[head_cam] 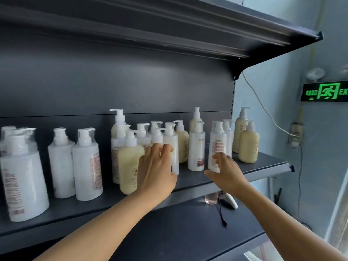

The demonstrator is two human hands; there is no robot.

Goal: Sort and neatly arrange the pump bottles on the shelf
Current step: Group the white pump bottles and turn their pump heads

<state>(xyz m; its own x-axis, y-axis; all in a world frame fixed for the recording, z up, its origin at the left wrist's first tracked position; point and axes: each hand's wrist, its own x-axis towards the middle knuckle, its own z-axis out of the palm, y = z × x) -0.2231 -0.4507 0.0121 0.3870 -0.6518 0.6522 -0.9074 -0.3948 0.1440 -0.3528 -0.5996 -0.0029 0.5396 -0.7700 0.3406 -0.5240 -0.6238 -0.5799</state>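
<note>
Pump bottles (130, 162) — white & cream liquids — on shelf (263, 166)

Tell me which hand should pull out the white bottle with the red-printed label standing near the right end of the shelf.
Right. The right hand already reaches that white red-labelled pump bottle, its fingers at the label. The left hand is busy among the clustered bottles further left.

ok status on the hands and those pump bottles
Left hand open, fingers against the crowded middle cluster. Right hand open, reaching the white bottle. Cream and white still mixed. Nothing blocking.
</note>
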